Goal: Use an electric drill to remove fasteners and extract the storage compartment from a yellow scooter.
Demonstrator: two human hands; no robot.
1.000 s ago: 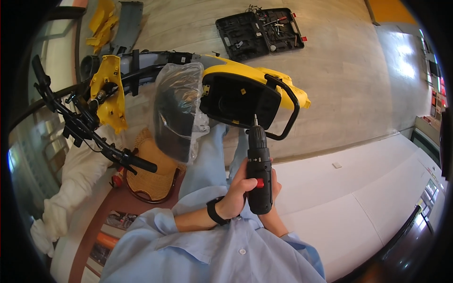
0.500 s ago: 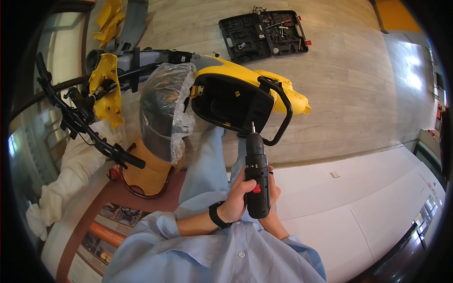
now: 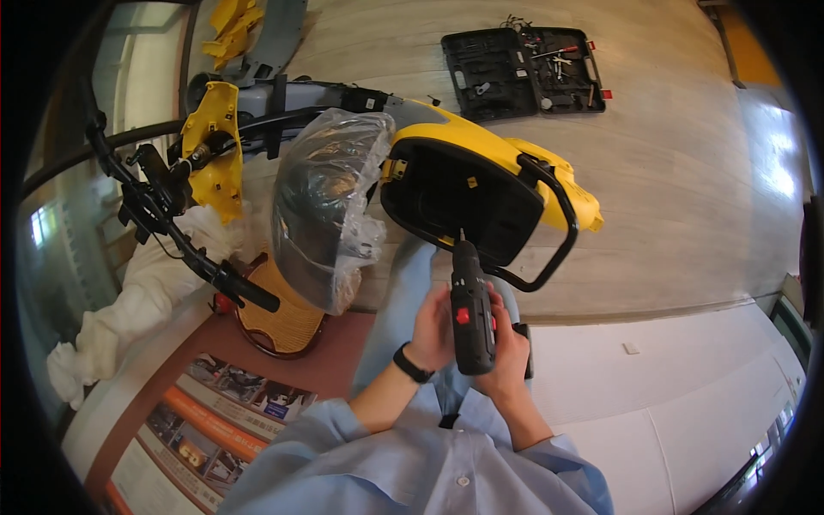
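Observation:
A black cordless drill (image 3: 472, 330) with a red switch on top lies in my right hand (image 3: 508, 356), whose fingers wrap round its grip. The bit points away from me, toward the open storage compartment (image 3: 455, 202) of a yellow scooter body. My left hand (image 3: 432, 330), with a black band on its wrist, is close against the drill's left side. Its thumb is off the switch and its fingers look loose, partly hidden by the drill. The scooter's seat (image 3: 318, 210), wrapped in clear plastic, is tipped up left of the compartment.
Black handlebars (image 3: 184, 245) and a yellow front panel (image 3: 215, 159) stand at the left. A black tool case (image 3: 528, 73) lies open on the floor beyond the scooter. A woven stool (image 3: 279, 318) and white cloth (image 3: 150, 296) are near left; a black rail (image 3: 562, 245) curves round the scooter's rear.
My left thumb has come off the drill's red switch and that hand has loosened. The drill has tilted slightly in my right hand. The scene has shifted rightward in view.

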